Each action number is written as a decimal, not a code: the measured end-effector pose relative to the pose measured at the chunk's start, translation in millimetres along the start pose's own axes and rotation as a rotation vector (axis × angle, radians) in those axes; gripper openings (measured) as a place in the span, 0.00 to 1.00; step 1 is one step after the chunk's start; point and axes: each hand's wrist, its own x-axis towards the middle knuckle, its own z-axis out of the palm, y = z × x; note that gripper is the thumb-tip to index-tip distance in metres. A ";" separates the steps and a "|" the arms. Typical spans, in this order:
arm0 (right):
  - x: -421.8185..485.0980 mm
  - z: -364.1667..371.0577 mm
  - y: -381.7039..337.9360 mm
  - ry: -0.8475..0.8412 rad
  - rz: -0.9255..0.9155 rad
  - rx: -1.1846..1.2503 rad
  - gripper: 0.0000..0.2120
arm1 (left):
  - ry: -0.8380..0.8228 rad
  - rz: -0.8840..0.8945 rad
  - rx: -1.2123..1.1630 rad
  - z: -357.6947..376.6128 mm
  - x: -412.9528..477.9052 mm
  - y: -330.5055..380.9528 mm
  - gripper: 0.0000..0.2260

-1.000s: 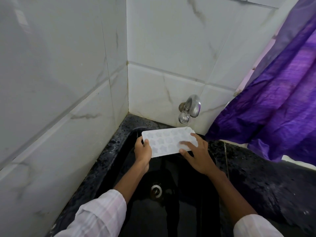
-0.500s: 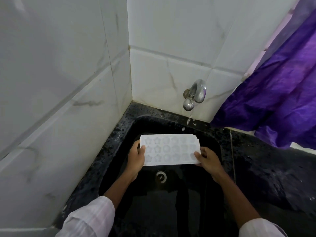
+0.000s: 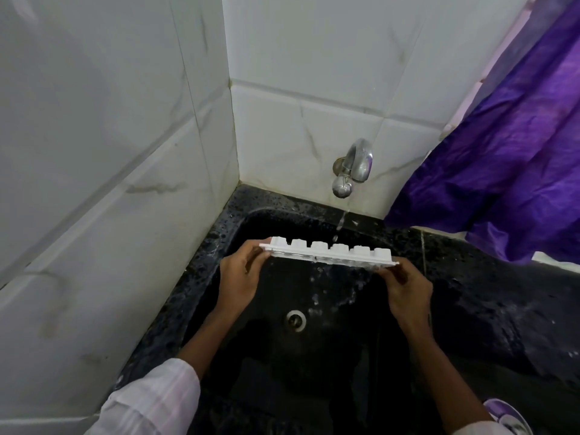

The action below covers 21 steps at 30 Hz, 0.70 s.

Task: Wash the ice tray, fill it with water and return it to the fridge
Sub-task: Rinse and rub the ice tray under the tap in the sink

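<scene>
Tray (image 3: 329, 251) held over sink (image 3: 233, 215), tipped nearly edge-on, cup bottoms showing on top, drops falling from it toward drain (image 3: 295, 320). Left hand (image 3: 240, 274) pinches left end, right hand (image 3: 405, 290) pinches right end, both at very edges. Tap (image 3: 354, 166) runs thin, stream dropping just behind tray. Risk, as I see it: wet plastic plus thin edge grip (slippery combination), so tray could slide out and drop into sink.

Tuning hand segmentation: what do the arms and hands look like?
The left hand and right hand are bare: no gloves, rings or watch visible. The left sleeve is pale with a faint pink check, pushed up the forearm; the right sleeve, barely in frame, looks the same.
</scene>
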 end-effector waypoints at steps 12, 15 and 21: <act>14.2 2.2 5.2 -0.327 -0.083 -0.292 0.15 | -0.051 0.008 0.175 -3.3 -7.0 -11.8 0.06; 42.8 4.0 -4.2 -0.221 0.144 -0.070 0.13 | -0.039 0.013 0.193 -6.4 -7.8 -12.4 0.05; 125.6 44.9 -69.8 -0.170 0.448 0.368 0.08 | -0.007 -0.086 0.177 -9.4 -16.8 -23.9 0.04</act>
